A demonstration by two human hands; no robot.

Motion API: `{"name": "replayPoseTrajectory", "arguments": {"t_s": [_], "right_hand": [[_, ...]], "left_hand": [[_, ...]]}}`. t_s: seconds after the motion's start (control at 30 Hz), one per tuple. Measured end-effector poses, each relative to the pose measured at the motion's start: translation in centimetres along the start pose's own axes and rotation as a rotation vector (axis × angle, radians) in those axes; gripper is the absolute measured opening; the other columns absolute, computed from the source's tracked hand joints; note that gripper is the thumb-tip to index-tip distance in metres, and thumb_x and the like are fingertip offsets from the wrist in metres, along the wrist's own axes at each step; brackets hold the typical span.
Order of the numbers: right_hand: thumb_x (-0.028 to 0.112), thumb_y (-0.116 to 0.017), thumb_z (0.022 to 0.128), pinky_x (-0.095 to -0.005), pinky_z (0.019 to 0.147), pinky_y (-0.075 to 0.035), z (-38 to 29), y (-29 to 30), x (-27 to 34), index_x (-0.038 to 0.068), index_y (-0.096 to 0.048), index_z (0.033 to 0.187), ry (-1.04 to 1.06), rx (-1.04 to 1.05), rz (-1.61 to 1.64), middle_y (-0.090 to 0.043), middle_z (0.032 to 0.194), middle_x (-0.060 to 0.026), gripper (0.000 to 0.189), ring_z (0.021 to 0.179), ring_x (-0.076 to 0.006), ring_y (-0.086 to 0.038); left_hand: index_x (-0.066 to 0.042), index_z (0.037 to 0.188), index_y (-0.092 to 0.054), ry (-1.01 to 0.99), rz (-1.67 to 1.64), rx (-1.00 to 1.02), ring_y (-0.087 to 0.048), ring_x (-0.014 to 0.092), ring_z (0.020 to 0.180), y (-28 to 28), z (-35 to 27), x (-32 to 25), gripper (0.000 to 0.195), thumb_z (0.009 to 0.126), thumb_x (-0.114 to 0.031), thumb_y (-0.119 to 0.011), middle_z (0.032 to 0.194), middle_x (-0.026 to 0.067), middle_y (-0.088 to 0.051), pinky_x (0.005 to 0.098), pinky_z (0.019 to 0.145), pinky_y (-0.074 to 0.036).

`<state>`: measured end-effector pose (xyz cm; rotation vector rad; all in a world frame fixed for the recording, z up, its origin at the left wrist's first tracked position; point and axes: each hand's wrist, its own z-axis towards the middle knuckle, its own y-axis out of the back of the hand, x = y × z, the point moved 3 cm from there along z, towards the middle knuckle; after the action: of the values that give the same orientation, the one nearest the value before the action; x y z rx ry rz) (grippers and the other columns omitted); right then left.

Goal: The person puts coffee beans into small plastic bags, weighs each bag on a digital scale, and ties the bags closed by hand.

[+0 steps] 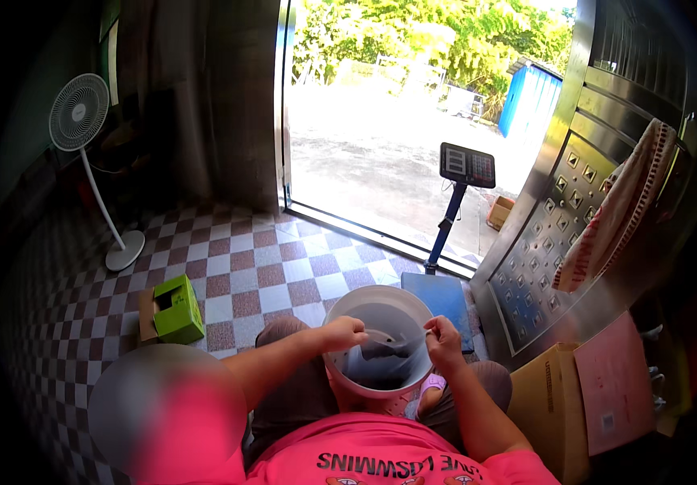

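A round white plastic bucket (334,371) stands between my knees, its mouth facing up. Over its left rim, my left hand (343,333) has its fingers pinched together on a thin, see-through plastic piece (406,348), perhaps a bag or film. At the right rim, my right hand (444,347) grips the other side of this plastic, which stretches between both hands above the opening. Dark and pale shapes show inside the bucket, too unclear to name.
Beyond the bucket is a platform scale (436,297) with its display on a post, beside an open metal door (536,260) where a towel (615,212) hangs. Cardboard boxes (542,406) stand at right. Left are a green box (180,310) and a standing fan (79,113).
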<state>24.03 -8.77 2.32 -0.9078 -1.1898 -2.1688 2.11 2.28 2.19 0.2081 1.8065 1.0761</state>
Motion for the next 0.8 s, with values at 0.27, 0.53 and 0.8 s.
{"name": "replayPoseTrajectory", "arguments": {"t_s": [0.27, 0.53, 0.8], "right_hand": [[-0.001, -0.052, 0.070, -0.0393, 0.066, -0.045, -0.3, -3.8, 3.9, 0.005, -0.054, 0.083, 0.266, 0.246, -0.066, -0.054, 0.081, -0.0155, 0.014, 0.075, -0.0330, -0.055], [0.004, -0.053, 0.072, -0.0423, 0.073, -0.045, -0.7, -4.6, 0.4, 0.006, -0.056, 0.085, 0.118, 0.457, -0.377, -0.056, 0.084, -0.0183, 0.014, 0.084, -0.0372, -0.055], [0.005, -0.058, 0.072, -0.0381, 0.072, -0.047, -0.1, -8.1, 7.2, 0.006, -0.060, 0.086, 0.300, 0.685, -0.098, -0.060, 0.086, -0.0154, 0.014, 0.082, -0.0329, -0.058]], "left_hand": [[-0.004, 0.092, -0.062, -0.048, -1.040, 0.054, -0.056, 0.011, 0.082, -5.0, 2.2, 0.9, 0.018, 0.081, -0.018, -0.063, 0.090, 0.0048, -0.063, 0.0255, 0.077, -0.042], [-0.002, 0.095, -0.060, -0.010, -1.018, 0.189, -0.055, 0.014, 0.081, -8.3, 4.1, 3.2, 0.027, 0.075, -0.019, -0.062, 0.086, 0.0054, -0.061, 0.0264, 0.076, -0.042], [-0.004, 0.098, -0.059, -0.137, -0.982, 0.228, -0.055, 0.015, 0.079, -13.3, 8.1, 12.0, 0.027, 0.070, -0.007, -0.060, 0.087, 0.0046, -0.058, 0.0270, 0.073, -0.043]]}}
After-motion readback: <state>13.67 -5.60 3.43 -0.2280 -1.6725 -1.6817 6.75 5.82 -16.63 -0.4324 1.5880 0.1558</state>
